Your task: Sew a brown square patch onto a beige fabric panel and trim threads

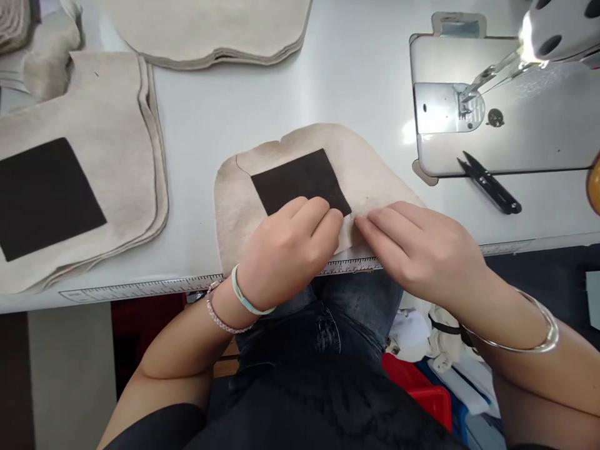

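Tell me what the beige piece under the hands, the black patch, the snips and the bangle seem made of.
Beige piece: soft, matte cloth, perhaps felt or fleece, judging by its slightly mottled surface.
Black patch: flat, matte, perhaps fabric; no weave is visible.
Snips: dark, probably metal, maybe coated; the blades are slim and pointed.
Bangle: likely polished metal, silvery with bright highlights.

Two hands [295, 244] [422, 250] are appearing — alongside two black patches [297, 178] [51, 197], two left-wrist bracelets [240, 294] [214, 314], one pair of thread snips [493, 189], one sewing machine [525, 112] and one ruler [140, 287].
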Demonstrator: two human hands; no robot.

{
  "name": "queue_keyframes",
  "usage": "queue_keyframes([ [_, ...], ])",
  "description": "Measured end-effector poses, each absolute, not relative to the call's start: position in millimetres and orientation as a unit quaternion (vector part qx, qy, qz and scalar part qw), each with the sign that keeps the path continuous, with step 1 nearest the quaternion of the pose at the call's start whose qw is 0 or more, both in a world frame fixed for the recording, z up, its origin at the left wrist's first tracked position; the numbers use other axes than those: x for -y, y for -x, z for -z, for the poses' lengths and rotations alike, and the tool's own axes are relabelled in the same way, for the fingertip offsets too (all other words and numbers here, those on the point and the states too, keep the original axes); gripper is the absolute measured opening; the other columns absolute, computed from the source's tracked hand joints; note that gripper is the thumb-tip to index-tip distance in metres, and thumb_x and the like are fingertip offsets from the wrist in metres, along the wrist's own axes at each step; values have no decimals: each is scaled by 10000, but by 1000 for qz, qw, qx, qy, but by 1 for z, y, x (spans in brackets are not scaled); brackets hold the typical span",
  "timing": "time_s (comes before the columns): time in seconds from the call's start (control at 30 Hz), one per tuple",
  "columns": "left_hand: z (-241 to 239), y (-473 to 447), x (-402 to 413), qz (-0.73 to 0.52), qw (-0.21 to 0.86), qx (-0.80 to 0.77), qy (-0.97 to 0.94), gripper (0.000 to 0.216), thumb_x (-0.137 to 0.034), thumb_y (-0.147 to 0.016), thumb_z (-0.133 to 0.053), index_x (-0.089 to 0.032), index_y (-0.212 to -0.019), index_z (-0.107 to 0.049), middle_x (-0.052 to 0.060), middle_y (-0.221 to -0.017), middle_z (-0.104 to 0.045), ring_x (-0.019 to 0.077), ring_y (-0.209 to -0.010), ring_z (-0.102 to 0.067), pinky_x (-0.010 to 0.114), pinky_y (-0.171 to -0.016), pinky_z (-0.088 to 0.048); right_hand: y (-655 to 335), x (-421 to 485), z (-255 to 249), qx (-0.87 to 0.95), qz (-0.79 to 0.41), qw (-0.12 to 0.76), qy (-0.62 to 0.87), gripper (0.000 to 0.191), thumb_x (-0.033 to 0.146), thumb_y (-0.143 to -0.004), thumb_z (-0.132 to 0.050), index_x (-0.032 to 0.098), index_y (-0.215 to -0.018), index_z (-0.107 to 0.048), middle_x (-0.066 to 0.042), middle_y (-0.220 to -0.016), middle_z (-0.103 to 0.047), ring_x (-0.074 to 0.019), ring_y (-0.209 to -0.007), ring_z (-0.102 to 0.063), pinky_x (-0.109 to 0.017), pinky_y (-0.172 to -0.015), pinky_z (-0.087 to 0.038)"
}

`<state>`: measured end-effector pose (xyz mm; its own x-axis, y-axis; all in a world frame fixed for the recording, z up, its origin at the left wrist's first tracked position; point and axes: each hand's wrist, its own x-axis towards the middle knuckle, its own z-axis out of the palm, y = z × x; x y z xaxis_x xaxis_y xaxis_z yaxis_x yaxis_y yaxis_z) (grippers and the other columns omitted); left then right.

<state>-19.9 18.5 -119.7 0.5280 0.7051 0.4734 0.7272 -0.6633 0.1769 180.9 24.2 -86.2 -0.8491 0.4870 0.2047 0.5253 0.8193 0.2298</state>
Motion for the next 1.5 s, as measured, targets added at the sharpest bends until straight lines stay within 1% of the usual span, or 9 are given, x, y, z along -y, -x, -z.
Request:
queue_keyframes([
  [0.13, 119, 20, -18, 253, 14, 408, 877, 256, -98, -902, -488, -176, -674, -575, 36, -669, -589, 155, -577, -489, 312, -513, -372, -177, -24, 87, 951, 162, 61, 255, 98, 97, -875, -601, 122, -801, -660, -50, -630, -563, -175, -624, -439, -322, -512, -340],
  [0.27, 122, 19, -18, 260, 12, 424, 867, 321, -75, -923, -399, -195, -664, -545, 25, -643, -545, 154, -574, -488, 314, -501, -334, -176, -27, 91, 955, 182, 79, 219, 78, 78, -803, -681, 103, -735, -651, -32, -580, -524, -155, -589, -395, -316, -468, -312],
  [0.37, 124, 18, -17, 269, 13, 433, 860, 336, -58, -917, -374, -201, -661, -539, 20, -619, -508, 156, -581, -493, 312, -501, -327, -179, -29, 96, 956, 177, 89, 214, 57, 75, -773, -701, 100, -750, -656, -21, -582, -509, -144, -589, -386, -311, -473, -332],
  [0.57, 124, 19, -17, 277, 3, 428, 860, 319, -57, -911, -382, -198, -676, -544, 24, -631, -501, 162, -595, -491, 312, -491, -308, -188, -31, 104, 946, 97, 157, 267, 166, 93, -774, -702, 156, -908, -627, -42, -727, -636, -167, -664, -554, -312, -530, -435],
  [0.8, 123, 21, -17, 268, 15, 420, 867, 301, -66, -914, -403, -197, -676, -534, 23, -652, -522, 157, -596, -480, 315, -506, -325, -186, -31, 102, 925, 73, 205, 312, 153, 70, -757, -715, 155, -832, -612, -60, -708, -671, -163, -649, -598, -293, -541, -476],
  [0.93, 122, 21, -17, 273, 22, 413, 869, 281, -58, -909, -432, -184, -677, -531, 21, -654, -533, 149, -588, -471, 310, -506, -316, -184, -31, 102, 932, 79, 162, 313, 121, 80, -780, -696, 136, -865, -629, -74, -732, -674, -173, -661, -591, -312, -550, -470],
  [1.17, 122, 22, -17, 266, -5, 411, 872, 282, -76, -928, -412, -175, -695, -534, 26, -682, -527, 148, -607, -457, 316, -528, -336, -186, -29, 103, 943, 121, 113, 290, 169, 111, -824, -664, 98, -989, -628, -79, -784, -655, -180, -718, -558, -321, -597, -459],
  [1.37, 122, 23, -17, 265, -28, 414, 870, 268, -91, -925, -432, -168, -691, -537, 30, -692, -537, 139, -607, -455, 309, -533, -330, -178, -28, 98, 939, 168, 72, 291, 41, 110, -859, -605, 138, -838, -626, -32, -668, -559, -160, -621, -414, -326, -515, -349],
  [1.5, 122, 23, -18, 256, -32, 418, 871, 283, -104, -925, -417, -180, -684, -545, 35, -691, -545, 149, -603, -463, 316, -519, -338, -177, -28, 101, 938, 164, 83, 294, 50, 97, -853, -604, 139, -829, -618, -26, -645, -536, -160, -614, -436, -329, -511, -347],
])
